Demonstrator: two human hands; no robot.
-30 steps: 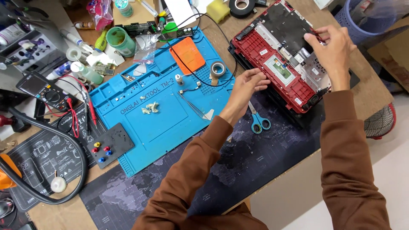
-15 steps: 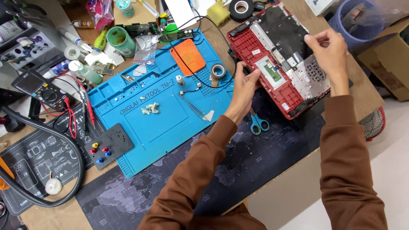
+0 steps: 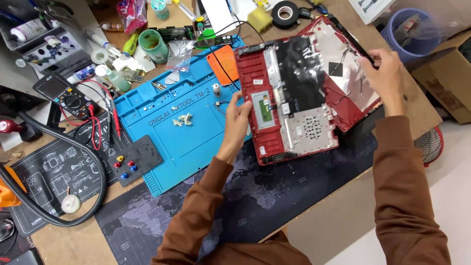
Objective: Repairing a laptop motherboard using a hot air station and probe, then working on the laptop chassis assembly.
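Note:
A red laptop shell (image 3: 299,93), opened up with its silver shielding and dark inner parts showing, is lifted and tilted above the desk. My left hand (image 3: 238,120) grips its left edge near the blue repair mat (image 3: 181,132). My right hand (image 3: 385,73) holds the shell's far right edge. Both arms wear brown sleeves.
An orange pad (image 3: 223,64), screws and small white bits lie on the blue mat. A multimeter (image 3: 66,98) with red leads, a thick black hose (image 3: 93,181), bottles, a green cup (image 3: 154,44), black tape (image 3: 285,12) and a cardboard box (image 3: 444,78) surround it. A dark desk mat (image 3: 255,196) covers the front.
Both hands have lifted the red laptop shell off the desk and tilted it toward me. The scissors and tape roll seen earlier are now hidden behind it.

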